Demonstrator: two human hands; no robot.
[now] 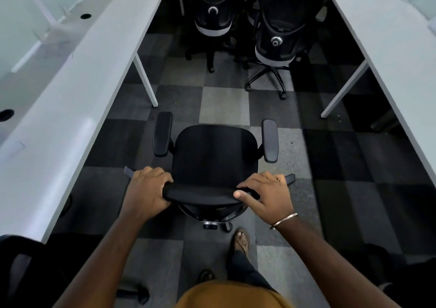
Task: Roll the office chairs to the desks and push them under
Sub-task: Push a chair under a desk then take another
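Note:
A black office chair [213, 152] with two padded armrests stands in the aisle right in front of me, its seat facing away. My left hand [147, 191] grips the left end of the backrest's top edge. My right hand [267, 195] grips the right end, thumb on the near side. A long white desk [70, 109] runs along the left of the aisle and another white desk [387, 55] along the right. The chair sits between them, under neither.
Two more black mesh-back chairs [213, 17] [280, 34] stand at the far end of the aisle, backs toward me. A further dark chair [21, 267] is at the bottom left. White desk legs [146, 81] [342, 90] border the checkered carpet. My sandalled foot [240, 241] is behind the chair.

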